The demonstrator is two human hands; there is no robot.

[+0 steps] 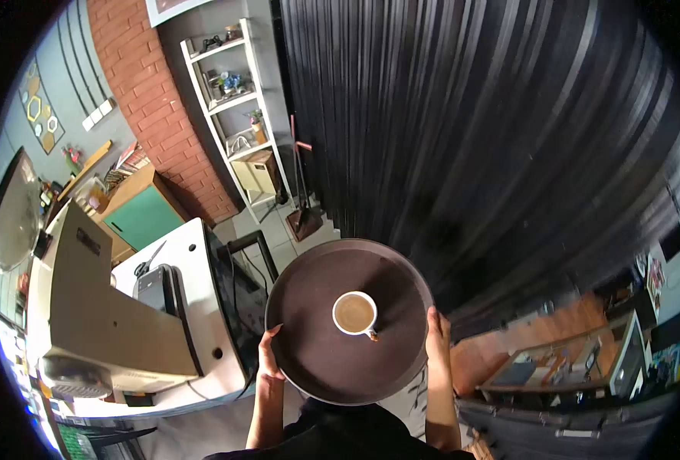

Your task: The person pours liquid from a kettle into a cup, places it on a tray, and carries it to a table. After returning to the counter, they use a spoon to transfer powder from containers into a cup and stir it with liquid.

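A round dark brown serving tray (317,360) is held level in front of my body. Near its middle stands a white cup (355,313) with a light brown drink in it, its handle turned toward me. My left hand (271,354) grips the tray's left rim, thumb on top. On the opposite rim my right hand (437,336) holds on, also with the thumb over the edge. The other fingers of both hands are mostly hidden under the tray. Neither hand touches the cup.
At left a beige machine (117,314) stands on a white table (221,345) with scissors (147,261). Ahead are a white shelf (216,107), a dustpan (304,222) and a green-doored cabinet (148,218). A black pleated curtain (462,138) hangs close on the right.
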